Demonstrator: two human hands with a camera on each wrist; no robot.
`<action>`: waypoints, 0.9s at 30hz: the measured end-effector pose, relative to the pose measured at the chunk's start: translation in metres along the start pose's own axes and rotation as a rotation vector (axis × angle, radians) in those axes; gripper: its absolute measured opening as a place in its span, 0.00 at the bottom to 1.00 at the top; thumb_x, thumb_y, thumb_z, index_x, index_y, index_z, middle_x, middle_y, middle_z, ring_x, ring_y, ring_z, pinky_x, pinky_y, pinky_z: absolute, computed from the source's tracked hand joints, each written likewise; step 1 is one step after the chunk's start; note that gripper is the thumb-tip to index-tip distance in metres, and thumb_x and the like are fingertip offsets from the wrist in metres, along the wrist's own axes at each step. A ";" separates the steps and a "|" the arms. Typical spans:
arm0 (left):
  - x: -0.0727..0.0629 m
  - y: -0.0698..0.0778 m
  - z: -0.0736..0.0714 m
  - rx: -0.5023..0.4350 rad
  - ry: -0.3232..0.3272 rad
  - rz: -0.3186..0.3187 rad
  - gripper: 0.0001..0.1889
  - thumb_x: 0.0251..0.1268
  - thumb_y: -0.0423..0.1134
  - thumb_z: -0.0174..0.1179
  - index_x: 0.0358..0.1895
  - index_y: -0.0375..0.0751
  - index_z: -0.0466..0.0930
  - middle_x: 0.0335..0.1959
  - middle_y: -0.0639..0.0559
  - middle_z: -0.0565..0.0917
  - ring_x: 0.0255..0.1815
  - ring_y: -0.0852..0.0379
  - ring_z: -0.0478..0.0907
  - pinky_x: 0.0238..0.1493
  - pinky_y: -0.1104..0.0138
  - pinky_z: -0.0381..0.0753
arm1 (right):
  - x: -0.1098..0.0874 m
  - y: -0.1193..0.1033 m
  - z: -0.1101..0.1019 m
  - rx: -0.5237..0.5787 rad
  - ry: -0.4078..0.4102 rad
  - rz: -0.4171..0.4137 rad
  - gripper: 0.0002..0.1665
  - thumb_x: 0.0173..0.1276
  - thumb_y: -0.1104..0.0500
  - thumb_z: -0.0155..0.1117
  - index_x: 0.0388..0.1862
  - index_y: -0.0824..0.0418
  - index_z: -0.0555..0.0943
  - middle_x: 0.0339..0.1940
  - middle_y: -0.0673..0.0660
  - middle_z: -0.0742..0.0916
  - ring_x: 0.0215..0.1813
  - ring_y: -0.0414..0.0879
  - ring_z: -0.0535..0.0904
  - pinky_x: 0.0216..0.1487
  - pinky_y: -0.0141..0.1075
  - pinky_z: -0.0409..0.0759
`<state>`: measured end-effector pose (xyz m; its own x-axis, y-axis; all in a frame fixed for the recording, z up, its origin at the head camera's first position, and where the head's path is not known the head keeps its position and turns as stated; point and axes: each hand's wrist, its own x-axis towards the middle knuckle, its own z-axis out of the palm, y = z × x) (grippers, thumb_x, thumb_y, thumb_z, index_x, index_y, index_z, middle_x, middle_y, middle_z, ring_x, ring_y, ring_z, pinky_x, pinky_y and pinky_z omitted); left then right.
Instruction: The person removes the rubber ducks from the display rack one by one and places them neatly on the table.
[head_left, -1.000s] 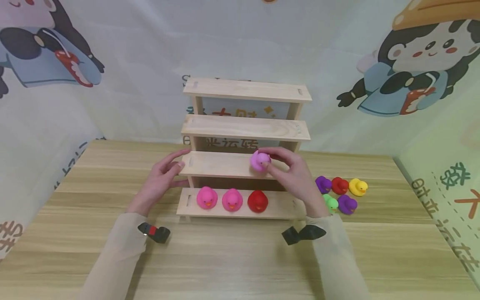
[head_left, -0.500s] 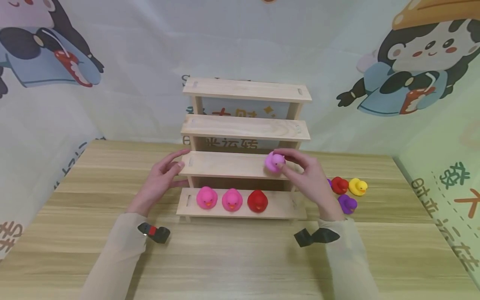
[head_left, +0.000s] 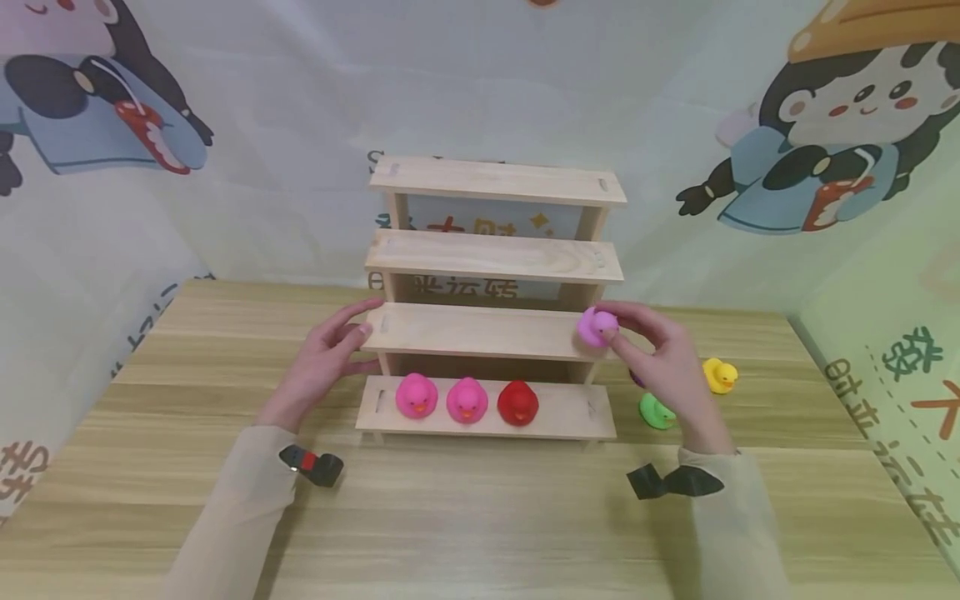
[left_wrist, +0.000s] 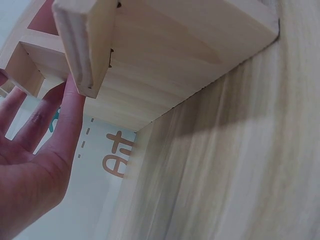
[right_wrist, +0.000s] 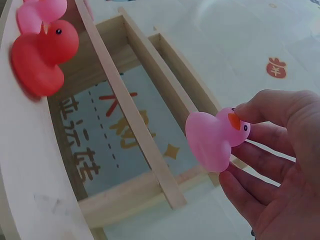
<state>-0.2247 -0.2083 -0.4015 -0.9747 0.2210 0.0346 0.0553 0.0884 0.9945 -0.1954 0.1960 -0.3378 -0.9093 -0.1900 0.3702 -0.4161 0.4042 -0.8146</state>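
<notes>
My right hand [head_left: 671, 362] pinches a light pink rubber duck [head_left: 594, 327] between thumb and fingers, at the right end of the second tier of a wooden stepped shelf [head_left: 472, 329]. In the right wrist view that duck [right_wrist: 206, 142] is tipped, its orange beak by a fingertip. My left hand [head_left: 315, 367] grips the left end of the same tier, with fingers above and below the board; the left wrist view shows fingers [left_wrist: 70, 120] against the wood. Along the lowest tier stand two bright pink ducks [head_left: 467, 401] and a red duck [head_left: 518, 403].
Right of the shelf, on the wood-grain table [head_left: 480, 517], sit a green duck [head_left: 655, 411] and a yellow duck [head_left: 718, 377]. A dark purple duck mostly hides behind my right hand. A printed cloth [head_left: 300, 125] hangs close behind the shelf.
My right hand has moved right with the light pink duck, from the right half of the second tier to its right end. My left hand stays on the shelf.
</notes>
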 end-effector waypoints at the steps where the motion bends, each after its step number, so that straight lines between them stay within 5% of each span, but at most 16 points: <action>1: 0.000 0.000 0.000 0.004 0.001 0.000 0.26 0.77 0.43 0.47 0.74 0.45 0.59 0.68 0.36 0.63 0.64 0.35 0.66 0.52 0.55 0.80 | -0.002 0.002 -0.002 -0.002 0.006 0.004 0.19 0.69 0.63 0.63 0.57 0.66 0.79 0.55 0.59 0.83 0.59 0.47 0.75 0.64 0.47 0.70; 11: 0.001 -0.001 0.001 -0.001 0.006 0.007 0.25 0.78 0.42 0.47 0.74 0.45 0.60 0.68 0.36 0.63 0.64 0.35 0.66 0.52 0.54 0.80 | -0.016 0.013 -0.026 -0.054 0.047 0.041 0.18 0.70 0.62 0.61 0.57 0.67 0.79 0.56 0.60 0.82 0.58 0.37 0.75 0.55 0.26 0.74; 27: -0.001 0.001 0.001 0.008 0.003 0.004 0.25 0.77 0.43 0.48 0.74 0.47 0.60 0.70 0.38 0.61 0.64 0.36 0.66 0.53 0.52 0.79 | -0.039 0.030 -0.058 -0.076 0.090 0.010 0.18 0.68 0.68 0.60 0.56 0.72 0.77 0.51 0.48 0.84 0.54 0.34 0.76 0.53 0.22 0.73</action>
<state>-0.2233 -0.2079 -0.4001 -0.9751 0.2182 0.0385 0.0606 0.0954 0.9936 -0.1724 0.2672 -0.3513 -0.9087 -0.1064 0.4037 -0.4035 0.4727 -0.7835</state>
